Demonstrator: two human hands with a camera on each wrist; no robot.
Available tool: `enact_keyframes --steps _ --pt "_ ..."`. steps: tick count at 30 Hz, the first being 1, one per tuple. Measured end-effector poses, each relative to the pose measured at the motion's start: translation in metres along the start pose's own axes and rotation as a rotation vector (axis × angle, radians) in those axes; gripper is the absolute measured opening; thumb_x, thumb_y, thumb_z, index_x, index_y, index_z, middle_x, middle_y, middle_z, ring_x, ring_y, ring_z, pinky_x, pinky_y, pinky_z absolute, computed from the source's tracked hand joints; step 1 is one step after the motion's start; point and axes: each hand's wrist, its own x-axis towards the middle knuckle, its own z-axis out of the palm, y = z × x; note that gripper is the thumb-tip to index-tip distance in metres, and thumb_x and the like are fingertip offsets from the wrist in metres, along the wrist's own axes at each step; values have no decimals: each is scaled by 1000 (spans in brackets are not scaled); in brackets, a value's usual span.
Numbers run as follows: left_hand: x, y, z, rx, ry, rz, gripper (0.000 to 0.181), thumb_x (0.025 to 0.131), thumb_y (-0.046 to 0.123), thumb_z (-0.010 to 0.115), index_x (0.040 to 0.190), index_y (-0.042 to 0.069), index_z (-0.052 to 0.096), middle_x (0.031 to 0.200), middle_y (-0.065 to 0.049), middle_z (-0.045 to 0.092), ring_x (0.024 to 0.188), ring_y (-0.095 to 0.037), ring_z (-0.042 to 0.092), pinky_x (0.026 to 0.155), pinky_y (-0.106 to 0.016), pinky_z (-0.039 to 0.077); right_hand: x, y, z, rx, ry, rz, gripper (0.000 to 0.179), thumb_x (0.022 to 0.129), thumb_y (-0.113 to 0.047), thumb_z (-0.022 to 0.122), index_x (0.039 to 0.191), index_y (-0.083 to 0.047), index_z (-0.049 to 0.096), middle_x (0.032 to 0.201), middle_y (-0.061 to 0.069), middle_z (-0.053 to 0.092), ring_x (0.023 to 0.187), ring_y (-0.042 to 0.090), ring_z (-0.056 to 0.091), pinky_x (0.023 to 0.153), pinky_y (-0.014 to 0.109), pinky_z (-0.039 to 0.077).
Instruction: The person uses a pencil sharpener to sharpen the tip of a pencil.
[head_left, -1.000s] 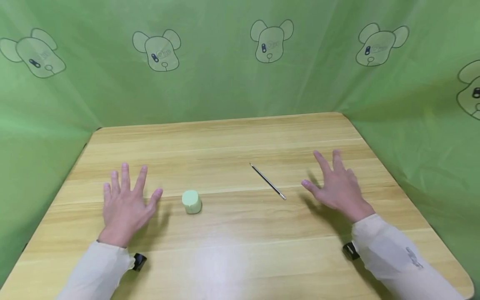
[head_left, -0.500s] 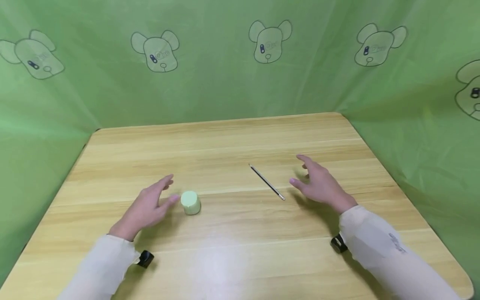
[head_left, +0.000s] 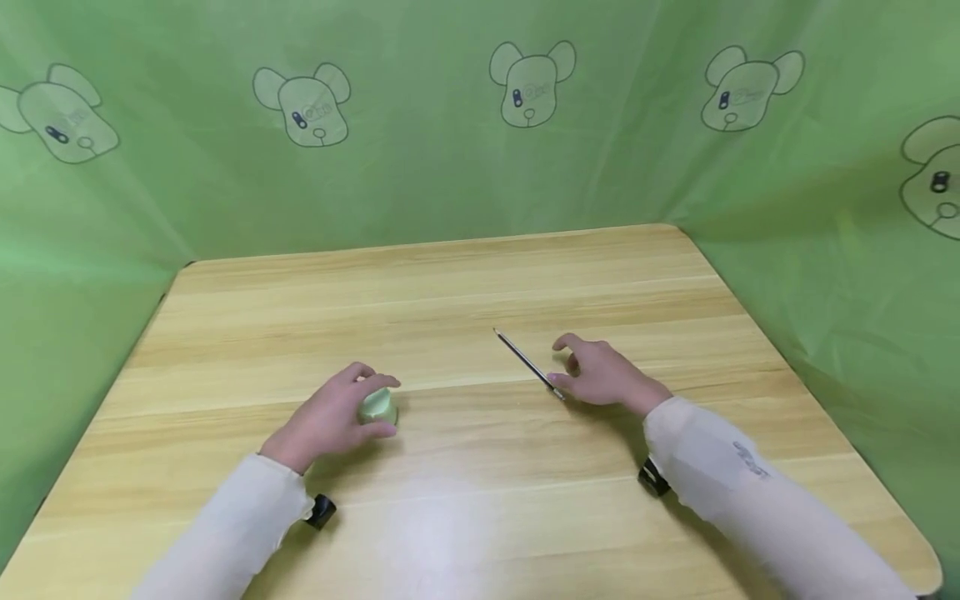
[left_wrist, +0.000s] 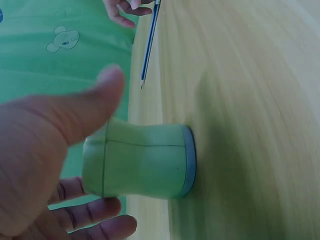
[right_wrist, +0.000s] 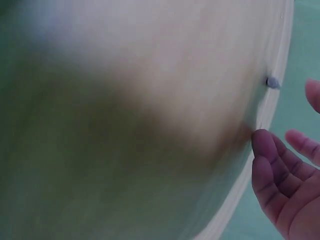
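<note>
A small light green cylinder (head_left: 382, 411) with a seam and a blue-grey base stands upright on the wooden table. Around it is my left hand (head_left: 326, 421), thumb on one side and fingers on the other. In the left wrist view the thumb (left_wrist: 102, 95) appears apart from the cylinder's wall; whether the fingers touch it I cannot tell. A dark, striped pencil (head_left: 521, 354) lies diagonally on the table, its sharp tip pointing away to the left. My right hand (head_left: 600, 375) is at its eraser end, fingers loosely bent and thumb beside the pencil; contact is unclear.
The wooden table (head_left: 450, 292) has green curtains (head_left: 420, 167) printed with bear heads behind it and along its sides. A black wrist camera (head_left: 321, 511) sits below the left cuff, another below the right.
My left hand has turned from palm-down with spread fingers and moved right to surround the cylinder. My right hand has come left to the pencil's eraser end, its fingers bending. Cylinder and pencil have stayed put.
</note>
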Motion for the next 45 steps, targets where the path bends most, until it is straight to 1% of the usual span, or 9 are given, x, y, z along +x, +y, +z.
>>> enact_keyframes --steps 6,13,17,21,26,32,37,41,45 --pt "3 2 2 48 -26 -16 52 77 30 83 121 10 63 111 -10 56 90 -23 56 73 -36 50 4 -8 4 -28 -34 -41 46 91 -28 69 122 3 53 83 5 61 72 18 56 69 37 49" --pt "6 1 5 38 -27 -41 54 74 31 85 119 10 62 104 -8 57 85 -22 55 72 -37 51 10 -12 9 -40 -68 -45 38 91 -26 69 115 1 56 73 2 58 59 15 49 61 32 45" --pt "7 1 5 31 -16 -53 51 75 27 85 117 10 60 102 -8 57 82 -22 55 69 -36 51 11 -13 11 -61 -84 -49 36 90 -17 71 115 3 55 72 1 58 59 15 51 60 31 46" --pt "7 2 2 5 2 -72 46 77 21 83 114 8 58 98 -8 58 79 -22 55 66 -34 50 11 -14 10 -84 -98 -43 30 90 -8 67 115 6 56 74 1 58 62 16 52 61 31 47" --pt "10 0 1 -57 11 -98 41 78 18 83 106 8 55 94 -5 57 79 -20 53 66 -32 49 9 -14 6 -96 -112 -14 26 91 -3 59 115 7 57 72 3 55 58 16 48 56 29 43" --pt "10 -5 3 -145 -7 -153 37 78 13 81 99 8 51 88 -4 57 76 -19 53 64 -31 48 4 -7 0 -37 -105 17 30 92 -2 50 120 8 53 69 5 52 53 15 44 50 28 40" --pt "11 -6 3 -193 18 -154 44 79 12 78 113 4 51 97 -10 60 80 -21 55 67 -34 50 -1 0 -7 -11 -38 -21 29 93 1 46 120 10 49 84 10 58 64 18 50 58 32 45" --pt "12 -8 3 -190 57 -124 58 81 12 76 130 2 48 110 -16 58 87 -24 55 71 -36 50 -5 5 -13 -29 21 -67 35 87 10 43 121 13 48 99 20 59 78 25 52 70 37 46" --pt "16 -9 4 -185 86 -94 57 82 12 74 133 4 49 112 -16 55 87 -24 53 70 -35 48 -9 8 -16 -32 72 -77 35 85 11 40 120 13 48 108 25 57 92 32 54 82 46 47"
